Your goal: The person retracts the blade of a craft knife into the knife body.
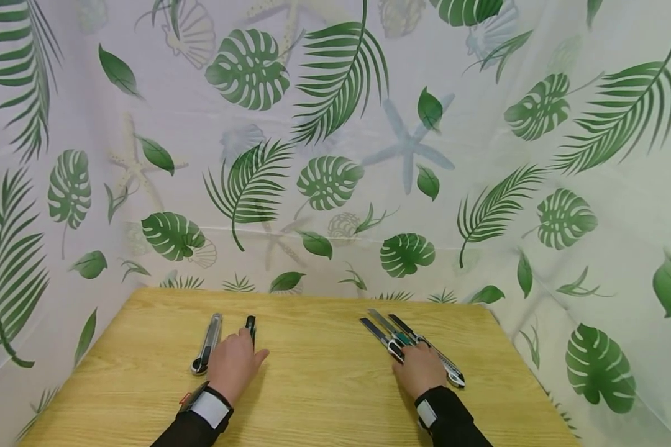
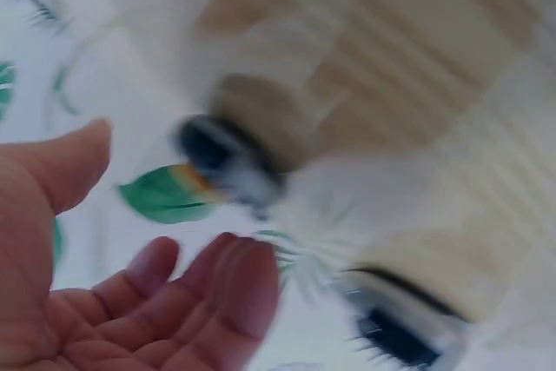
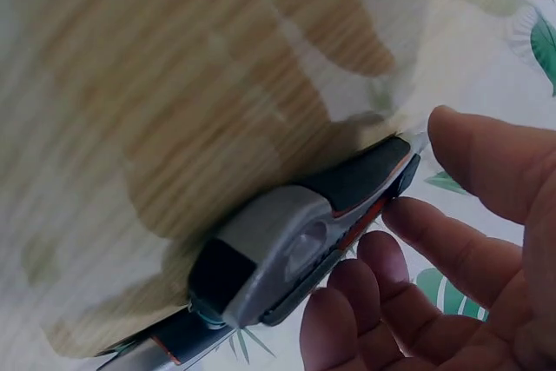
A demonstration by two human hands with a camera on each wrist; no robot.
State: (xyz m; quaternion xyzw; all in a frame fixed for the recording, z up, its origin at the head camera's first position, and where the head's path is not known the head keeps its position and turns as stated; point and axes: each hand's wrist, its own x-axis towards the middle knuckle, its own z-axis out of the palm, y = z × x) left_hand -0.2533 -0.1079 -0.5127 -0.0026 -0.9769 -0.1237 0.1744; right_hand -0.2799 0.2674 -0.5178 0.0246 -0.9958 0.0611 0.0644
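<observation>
Over a black utility knife (image 1: 250,324) on the left half of the table is my left hand (image 1: 236,363), hiding much of the handle. Just left of it lies a silver-and-black utility knife (image 1: 209,341). In the left wrist view the thumb stands apart from loosely bent fingers, with nothing between them. My right hand (image 1: 422,370) reaches over three utility knives with blades extended: a silver-and-black one (image 1: 394,349), a teal-handled one (image 1: 404,338) and a long one (image 1: 444,366). In the right wrist view, its fingertips are right beside a grey-and-black knife handle (image 3: 287,258) with orange trim.
The knives lie on a wood-grain table (image 1: 313,372), its far edge close to a white curtain (image 1: 335,267) printed with green leaves, shells and starfish. The curtain also hangs along both sides. Bands with white patches circle both wrists over dark sleeves.
</observation>
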